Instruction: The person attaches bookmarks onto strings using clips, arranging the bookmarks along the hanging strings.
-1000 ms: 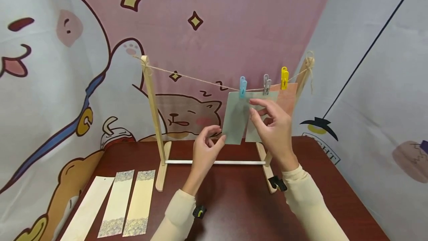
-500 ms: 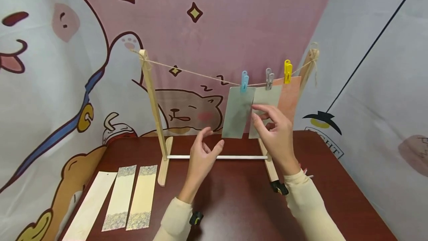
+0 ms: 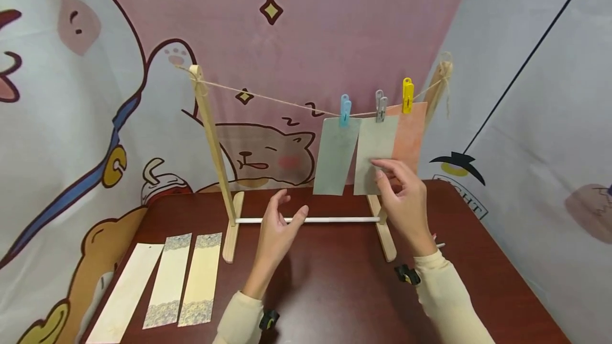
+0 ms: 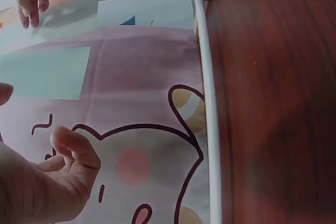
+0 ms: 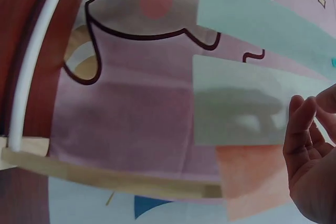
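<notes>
Three paper cards hang from a string [image 3: 268, 97]. The grey-green card [image 3: 334, 158] is under a blue clothespin [image 3: 345, 110], and the paler card [image 3: 373, 142] under a grey clothespin [image 3: 381, 108]. An orange card [image 3: 410, 131] hangs from a yellow clothespin [image 3: 407, 95] at the right. My right hand [image 3: 407, 206] is in front of the paler card's lower part with fingers loosely bent, holding nothing; whether a fingertip touches the card is unclear. Lower left of the cards, my left hand [image 3: 277, 232] is in the air, thumb and fingers apart, gripping nothing.
Wooden posts [image 3: 210, 139] carry the string, and a white rod [image 3: 334, 220] joins their feet. At the table's left lie a plain cream strip [image 3: 126, 293] and two lace-patterned strips [image 3: 167, 280]. A small white-and-red item [image 3: 440, 244] shows behind my right wrist. A printed cloth [image 3: 358, 25] stands behind.
My right hand has moved down and slightly right, from beside the grey-green card to the paler card's lower part. My left hand has drawn left and down, away from the grey-green card.
</notes>
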`<state>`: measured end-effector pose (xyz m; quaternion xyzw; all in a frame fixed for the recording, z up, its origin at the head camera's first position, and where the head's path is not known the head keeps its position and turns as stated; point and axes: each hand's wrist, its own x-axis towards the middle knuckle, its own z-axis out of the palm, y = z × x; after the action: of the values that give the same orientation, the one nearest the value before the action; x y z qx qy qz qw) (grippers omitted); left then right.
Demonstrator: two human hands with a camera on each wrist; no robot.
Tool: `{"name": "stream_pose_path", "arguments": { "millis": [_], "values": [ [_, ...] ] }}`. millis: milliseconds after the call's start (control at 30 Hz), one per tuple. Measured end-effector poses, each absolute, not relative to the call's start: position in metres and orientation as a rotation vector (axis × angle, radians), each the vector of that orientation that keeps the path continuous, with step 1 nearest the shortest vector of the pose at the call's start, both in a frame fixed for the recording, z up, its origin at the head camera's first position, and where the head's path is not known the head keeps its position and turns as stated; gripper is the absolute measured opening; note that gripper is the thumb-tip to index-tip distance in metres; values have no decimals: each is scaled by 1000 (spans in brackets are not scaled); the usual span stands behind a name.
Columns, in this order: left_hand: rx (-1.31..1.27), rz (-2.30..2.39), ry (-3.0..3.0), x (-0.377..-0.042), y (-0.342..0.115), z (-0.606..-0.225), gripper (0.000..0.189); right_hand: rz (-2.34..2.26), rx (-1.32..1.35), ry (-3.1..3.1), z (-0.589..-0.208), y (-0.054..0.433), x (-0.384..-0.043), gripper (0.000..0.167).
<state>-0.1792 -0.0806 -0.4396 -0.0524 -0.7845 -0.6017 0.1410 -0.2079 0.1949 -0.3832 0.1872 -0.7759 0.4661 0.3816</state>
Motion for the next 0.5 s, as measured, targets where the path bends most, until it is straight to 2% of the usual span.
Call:
{"name": "stream_pose_path", "arguments": {
  "millis": [500],
  "values": [
    [-17,-1670,-2380,-168,-112,-462,65,1184,350,-2056,-414,224,-202,23]
  ]
}}
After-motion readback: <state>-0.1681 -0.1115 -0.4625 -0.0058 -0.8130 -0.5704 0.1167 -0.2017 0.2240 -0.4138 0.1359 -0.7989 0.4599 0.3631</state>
